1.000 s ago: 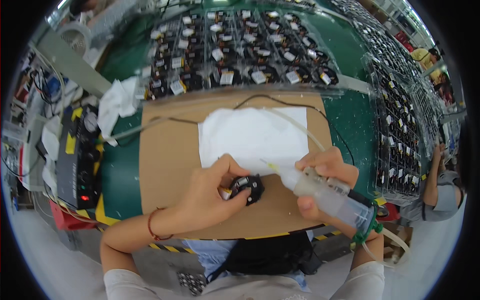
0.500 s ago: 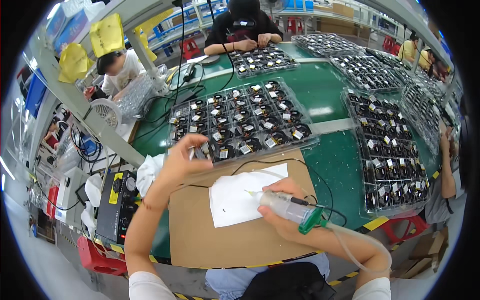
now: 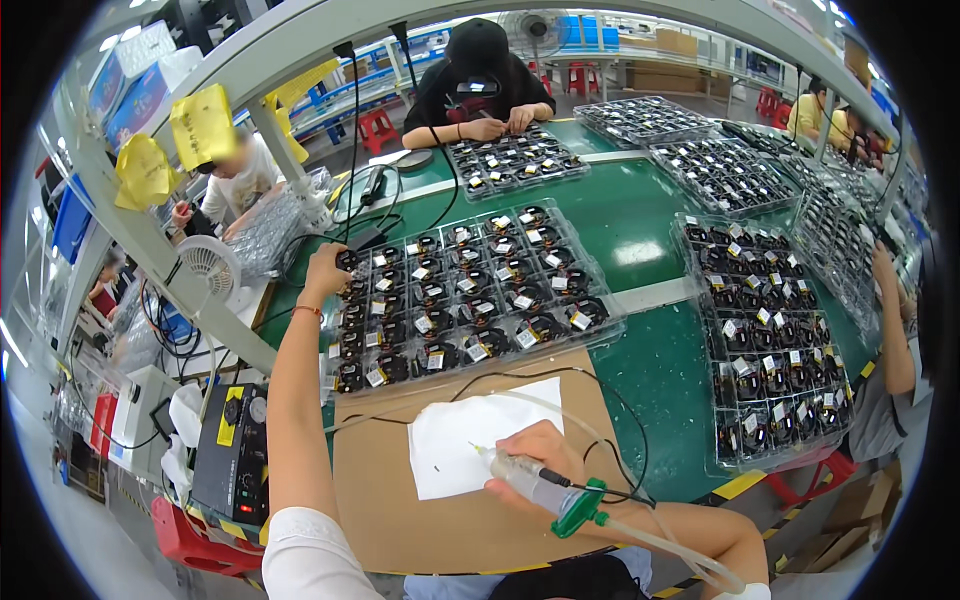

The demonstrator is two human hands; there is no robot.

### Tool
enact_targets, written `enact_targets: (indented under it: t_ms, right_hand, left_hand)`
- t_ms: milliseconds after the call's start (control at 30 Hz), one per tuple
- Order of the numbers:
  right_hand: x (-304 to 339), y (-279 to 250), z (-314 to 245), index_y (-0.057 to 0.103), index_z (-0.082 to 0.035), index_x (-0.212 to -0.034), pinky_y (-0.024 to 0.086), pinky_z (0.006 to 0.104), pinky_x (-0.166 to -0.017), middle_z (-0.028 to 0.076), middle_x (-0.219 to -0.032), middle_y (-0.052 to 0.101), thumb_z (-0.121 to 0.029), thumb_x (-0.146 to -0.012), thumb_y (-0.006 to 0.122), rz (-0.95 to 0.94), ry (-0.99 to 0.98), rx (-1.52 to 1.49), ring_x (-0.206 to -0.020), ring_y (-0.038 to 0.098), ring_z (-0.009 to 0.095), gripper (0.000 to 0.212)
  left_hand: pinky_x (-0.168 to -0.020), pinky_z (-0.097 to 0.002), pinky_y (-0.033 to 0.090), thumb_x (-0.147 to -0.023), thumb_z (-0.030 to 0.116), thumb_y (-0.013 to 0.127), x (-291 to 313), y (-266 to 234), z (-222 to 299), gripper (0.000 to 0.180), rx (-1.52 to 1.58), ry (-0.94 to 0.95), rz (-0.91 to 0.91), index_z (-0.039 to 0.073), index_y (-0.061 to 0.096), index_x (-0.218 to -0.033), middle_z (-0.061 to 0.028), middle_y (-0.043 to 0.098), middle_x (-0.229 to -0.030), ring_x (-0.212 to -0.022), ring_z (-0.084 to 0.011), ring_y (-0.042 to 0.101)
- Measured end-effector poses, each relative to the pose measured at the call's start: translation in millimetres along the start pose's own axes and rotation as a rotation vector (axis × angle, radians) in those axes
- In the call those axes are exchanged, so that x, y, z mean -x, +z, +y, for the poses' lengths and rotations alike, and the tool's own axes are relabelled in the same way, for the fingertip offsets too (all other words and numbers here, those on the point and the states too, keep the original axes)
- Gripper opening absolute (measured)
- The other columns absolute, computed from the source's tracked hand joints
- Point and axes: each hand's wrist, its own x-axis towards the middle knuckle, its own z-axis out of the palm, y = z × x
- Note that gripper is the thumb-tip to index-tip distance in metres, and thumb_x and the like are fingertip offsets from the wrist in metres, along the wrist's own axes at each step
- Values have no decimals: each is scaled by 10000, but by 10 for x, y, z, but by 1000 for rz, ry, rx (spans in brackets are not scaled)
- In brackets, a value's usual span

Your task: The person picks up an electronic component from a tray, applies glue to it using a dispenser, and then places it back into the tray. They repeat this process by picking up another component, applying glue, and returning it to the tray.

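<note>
My right hand is wrapped round a clear dispensing syringe with a green cap, a tube and a black cable at its rear. Its thin needle points left, over a white sheet of paper on brown cardboard. My left arm reaches out to the far left corner of a clear plastic tray. There the fingers of my left hand close on a small black wired part. More such parts, with white labels, fill the tray's compartments.
Another full tray lies at the right, with more trays behind. A black control box with a knob stands at the left. Across the green table a person in a black cap works over a tray. Cables cross the cardboard.
My left hand has gone from the tray's near left corner to its far left corner. My right hand, still holding the syringe, appears lower in view. The view itself has shifted.
</note>
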Motion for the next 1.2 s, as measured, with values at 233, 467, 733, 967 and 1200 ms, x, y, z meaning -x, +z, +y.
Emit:
enact_targets:
  t_ms: [233, 467, 733, 967, 1200]
  right_hand:
    - [-41, 34, -20, 526, -66, -1007, 444, 283, -604, 104, -852, 568, -145, -629, 794, 16, 40, -3, -725, 562, 212, 470]
    - [-57, 1, 0, 515, -67, -1013, 443, 287, -623, 102, -861, 568, -131, -635, 787, -25, 100, 8, -735, 559, 219, 470]
    - [-71, -43, -31, 490, -66, -1034, 438, 289, -635, 110, -876, 568, -102, -650, 769, -14, 98, 74, -728, 553, 217, 475]
    - [-93, -21, -20, 478, -65, -1025, 437, 295, -621, 106, -872, 543, -105, -688, 748, -34, 55, 56, -721, 551, 210, 434]
    - [-138, -160, -85, 475, -68, -1022, 422, 297, -659, 96, -903, 529, -91, -707, 728, -27, 110, 131, -776, 539, 202, 405]
  left_hand:
    - [-890, -397, 430, -616, 86, 633, -277, 38, 17, 438, -60, -135, -223, 110, 618, -1053, -145, 558, -1118, -1035, -337, 522]
    - [-880, -465, 406, -671, 417, 644, -380, 283, 691, 481, -289, -340, -158, 31, 659, -957, -181, 522, -1149, -1093, -377, 426]
    - [-801, -403, 439, -679, 285, 615, -315, 540, 604, 326, -323, -239, 79, -8, 643, -820, -156, 619, -912, -863, -342, 565]
    - [-592, -336, 498, -740, 99, 603, 295, 31, 806, 147, 593, -240, 376, 35, 522, -845, -125, 612, -756, -663, -244, 615]
    - [-555, -302, 540, -788, 42, 549, 1908, -504, 1723, 140, 1841, -528, -492, 59, 518, -924, -89, 598, -846, -708, -223, 611]
